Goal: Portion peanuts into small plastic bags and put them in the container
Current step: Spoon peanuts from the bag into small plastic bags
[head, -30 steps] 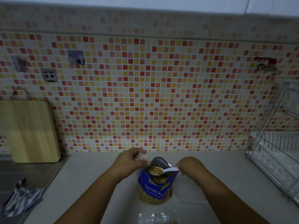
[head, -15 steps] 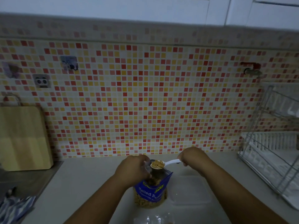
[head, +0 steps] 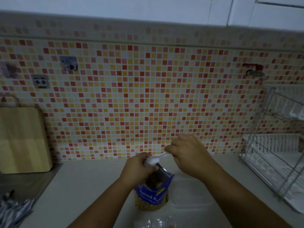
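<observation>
A blue salted-peanut pouch (head: 153, 193) stands open on the counter in the middle. My left hand (head: 138, 168) is curled just above its mouth, holding a small clear plastic bag that is mostly hidden in the fist. My right hand (head: 189, 155) pinches the handle of a white plastic spoon (head: 155, 159), tipped bowl-down over the left hand. A clear plastic container (head: 190, 195) lies right of the pouch, under my right forearm. More clear plastic bags (head: 156, 222) lie at the bottom edge.
A wooden cutting board (head: 21, 140) leans on the tiled wall at left, beside a metal sink (head: 24, 183) with a striped cloth (head: 13, 211). A wire dish rack (head: 279, 150) with a white tray stands at right.
The spoon held peanuts level over the pouch; now it is turned over at my left hand and my right hand has risen. The camera tilted up.
</observation>
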